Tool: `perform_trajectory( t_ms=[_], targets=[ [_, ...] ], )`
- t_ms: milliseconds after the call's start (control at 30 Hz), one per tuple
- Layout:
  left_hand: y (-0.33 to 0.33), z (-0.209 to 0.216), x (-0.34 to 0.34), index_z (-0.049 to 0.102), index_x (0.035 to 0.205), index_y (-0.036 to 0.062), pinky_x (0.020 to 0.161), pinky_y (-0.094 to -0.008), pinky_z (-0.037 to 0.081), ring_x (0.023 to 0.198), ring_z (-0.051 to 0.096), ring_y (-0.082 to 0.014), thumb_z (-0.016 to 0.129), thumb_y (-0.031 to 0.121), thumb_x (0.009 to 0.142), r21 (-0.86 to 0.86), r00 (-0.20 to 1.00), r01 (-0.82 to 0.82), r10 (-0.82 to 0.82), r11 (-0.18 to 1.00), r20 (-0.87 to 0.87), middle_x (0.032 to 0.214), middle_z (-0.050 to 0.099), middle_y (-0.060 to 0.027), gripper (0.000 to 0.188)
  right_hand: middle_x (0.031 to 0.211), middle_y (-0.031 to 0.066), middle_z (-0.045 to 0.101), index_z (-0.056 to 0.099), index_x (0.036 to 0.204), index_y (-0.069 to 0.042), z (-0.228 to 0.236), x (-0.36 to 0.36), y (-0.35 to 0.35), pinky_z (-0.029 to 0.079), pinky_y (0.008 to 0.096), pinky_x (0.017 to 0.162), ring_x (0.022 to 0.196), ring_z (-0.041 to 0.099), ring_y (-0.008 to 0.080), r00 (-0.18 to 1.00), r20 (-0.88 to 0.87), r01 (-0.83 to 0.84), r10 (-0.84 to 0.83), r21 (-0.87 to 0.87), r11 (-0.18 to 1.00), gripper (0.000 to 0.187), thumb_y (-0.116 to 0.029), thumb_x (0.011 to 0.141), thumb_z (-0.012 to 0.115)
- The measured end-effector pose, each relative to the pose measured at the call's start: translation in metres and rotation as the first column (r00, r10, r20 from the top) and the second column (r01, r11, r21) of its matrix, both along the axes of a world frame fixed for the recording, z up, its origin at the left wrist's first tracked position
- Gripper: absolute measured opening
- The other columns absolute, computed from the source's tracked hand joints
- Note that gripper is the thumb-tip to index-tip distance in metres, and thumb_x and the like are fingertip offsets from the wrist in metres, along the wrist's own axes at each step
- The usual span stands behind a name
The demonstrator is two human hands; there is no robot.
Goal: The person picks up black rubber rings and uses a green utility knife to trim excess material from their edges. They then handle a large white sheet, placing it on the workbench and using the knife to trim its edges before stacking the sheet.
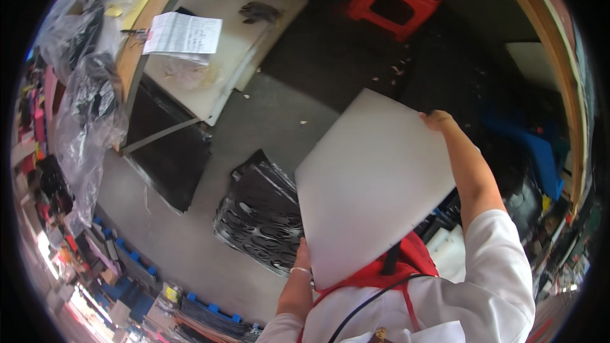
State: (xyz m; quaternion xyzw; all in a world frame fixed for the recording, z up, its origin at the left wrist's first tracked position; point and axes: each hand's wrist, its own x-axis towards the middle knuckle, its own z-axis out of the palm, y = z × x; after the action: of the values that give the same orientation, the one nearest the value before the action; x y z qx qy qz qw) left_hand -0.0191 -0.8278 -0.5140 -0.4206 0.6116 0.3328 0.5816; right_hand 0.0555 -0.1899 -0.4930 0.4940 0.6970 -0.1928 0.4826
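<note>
A large white board is tilted in front of my body, held in both hands. On its lower left edge, my left hand is closed; part of the fingers is behind the board. My right hand grips the far right corner, thumb side in view. Left of the board, on the grey floor, a stack of black sheets with cut-out shapes lies close to its edge. The board hides the right part of that stack.
A red plastic stool stands at the far side. White panels, with a dark glove on top, are at the upper left near handwritten papers. Black sheets and clear plastic wrap lie left. Something blue stands right.
</note>
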Motion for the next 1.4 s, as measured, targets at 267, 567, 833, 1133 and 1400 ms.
perform_trajectory(
  t_ms=[267, 567, 833, 1133, 1400],
  targets=[
    [-0.008, -0.043, -0.003, 0.058, 0.122, -0.0071, 0.092, -0.0382, 0.047, 0.105, 0.063, -0.0270, 0.028, 0.051, 0.101, -0.071, 0.864, 0.421, -0.424, 0.904, -0.273, 0.113, 0.067, -0.0172, 0.069, 0.128, 0.0144, 0.060, 0.065, 0.122, -0.011, 0.004, 0.015, -0.019, 0.046, 0.0399, 0.101, 0.123, 0.055, 0.0306, 0.998, -0.038, 0.062, -0.057, 0.134, 0.989, 0.037, -0.018, 0.093, 0.043],
    [0.032, 0.113, -0.026, 0.064, 0.097, -0.0145, 0.092, -0.0496, 0.044, 0.108, 0.057, -0.0474, 0.031, 0.046, 0.100, -0.477, 0.538, 0.657, -0.806, 0.584, -0.246, 0.104, 0.061, -0.0364, 0.069, 0.125, 0.0260, 0.058, 0.063, 0.117, 0.001, 0.085, 0.178, -0.085, 0.043, 0.0428, 0.102, 0.121, 0.055, 0.0360, 0.938, -0.065, 0.345, -0.340, 0.094, 0.934, 0.060, -0.052, 0.095, 0.045],
    [0.059, 0.183, -0.051, 0.063, 0.103, -0.0135, 0.090, -0.0468, 0.046, 0.105, 0.060, -0.0451, 0.031, 0.042, 0.101, -0.459, 0.360, 0.663, -0.789, 0.591, -0.498, 0.105, 0.064, -0.0319, 0.064, 0.117, 0.0252, 0.063, 0.062, 0.117, 0.004, 0.181, 0.235, -0.137, 0.047, 0.0442, 0.095, 0.112, 0.060, 0.0374, 0.841, -0.266, 0.519, -0.472, 0.149, 0.842, 0.065, -0.054, 0.090, 0.053],
    [0.000, 0.231, -0.049, 0.055, 0.124, -0.0083, 0.097, -0.0365, 0.044, 0.114, 0.058, -0.0287, 0.035, 0.044, 0.103, -0.230, 0.432, 0.499, -0.470, 0.836, -0.770, 0.124, 0.061, -0.0179, 0.060, 0.102, 0.0234, 0.068, 0.067, 0.102, 0.004, 0.263, 0.259, -0.212, 0.051, 0.0445, 0.083, 0.098, 0.066, 0.0363, 0.706, -0.525, 0.659, -0.475, 0.241, 0.712, 0.062, -0.056, 0.087, 0.058],
    [-0.036, 0.296, -0.039, 0.050, 0.132, -0.0048, 0.096, -0.0404, 0.044, 0.115, 0.055, -0.0293, 0.036, 0.042, 0.102, 0.405, 0.516, 0.316, 0.203, 0.858, -0.832, 0.132, 0.055, -0.0146, 0.057, 0.092, 0.0185, 0.070, 0.067, 0.097, 0.000, 0.339, 0.241, -0.237, 0.052, 0.0428, 0.081, 0.090, 0.068, 0.0330, 0.552, -0.773, 0.638, -0.313, 0.150, 0.755, 0.057, -0.055, 0.086, 0.060]
  ],
)
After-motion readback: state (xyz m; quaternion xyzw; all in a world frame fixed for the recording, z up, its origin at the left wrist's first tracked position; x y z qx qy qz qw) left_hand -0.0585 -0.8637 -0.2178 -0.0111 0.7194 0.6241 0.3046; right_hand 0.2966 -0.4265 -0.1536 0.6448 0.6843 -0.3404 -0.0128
